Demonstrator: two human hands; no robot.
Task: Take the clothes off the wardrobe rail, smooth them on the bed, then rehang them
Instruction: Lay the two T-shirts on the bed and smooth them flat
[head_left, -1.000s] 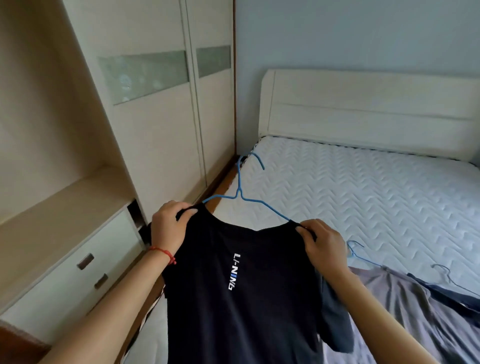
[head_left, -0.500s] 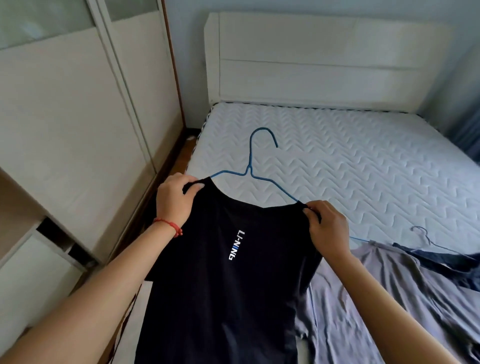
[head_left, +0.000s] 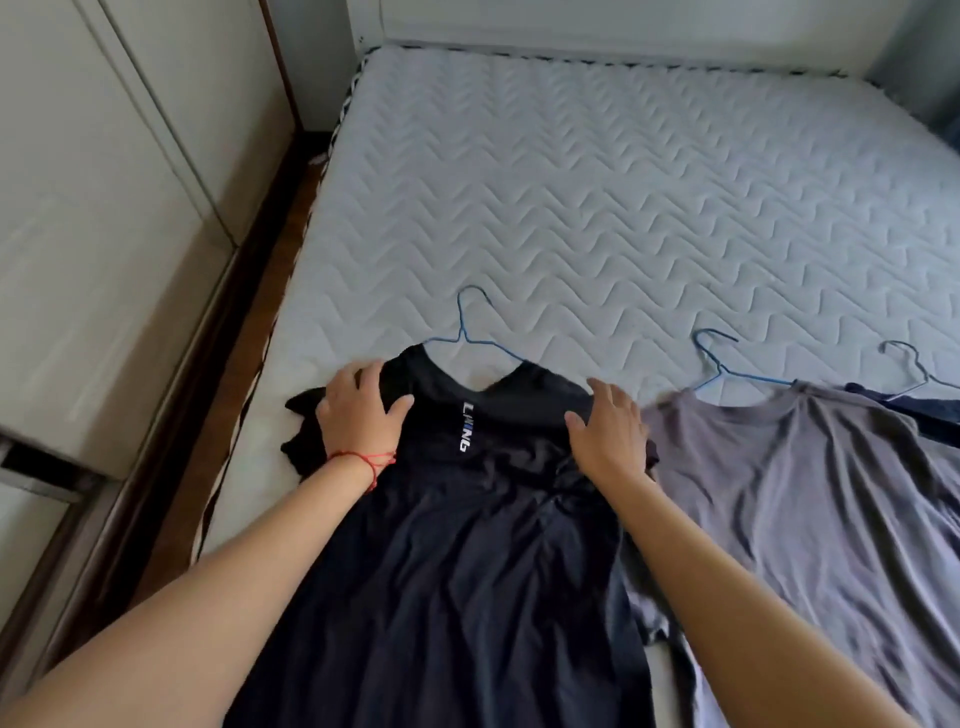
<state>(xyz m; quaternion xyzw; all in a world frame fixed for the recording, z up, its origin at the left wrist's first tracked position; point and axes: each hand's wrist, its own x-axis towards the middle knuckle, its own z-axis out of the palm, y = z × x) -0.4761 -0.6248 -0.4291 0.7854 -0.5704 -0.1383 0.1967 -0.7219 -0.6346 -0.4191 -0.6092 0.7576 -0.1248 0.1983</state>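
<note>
A home bedroom: a quilted bed (head_left: 623, 197) stands beside pale wardrobe doors (head_left: 119, 197).

Under your palms the black T-shirt (head_left: 441, 545) is thin, matt knit cloth, creased, with a smoother printed logo (head_left: 466, 427). Beneath it the mattress (head_left: 597, 197) shows pale quilted fabric stitched in raised zigzags. Right of the black shirt, the grey T-shirt (head_left: 810, 509) looks soft, with a faint sheen. The blue hanger (head_left: 470, 332) at the black shirt's collar is thin coated wire. Left of the mattress, the wardrobe doors (head_left: 104, 208) look smooth and satin.
</note>
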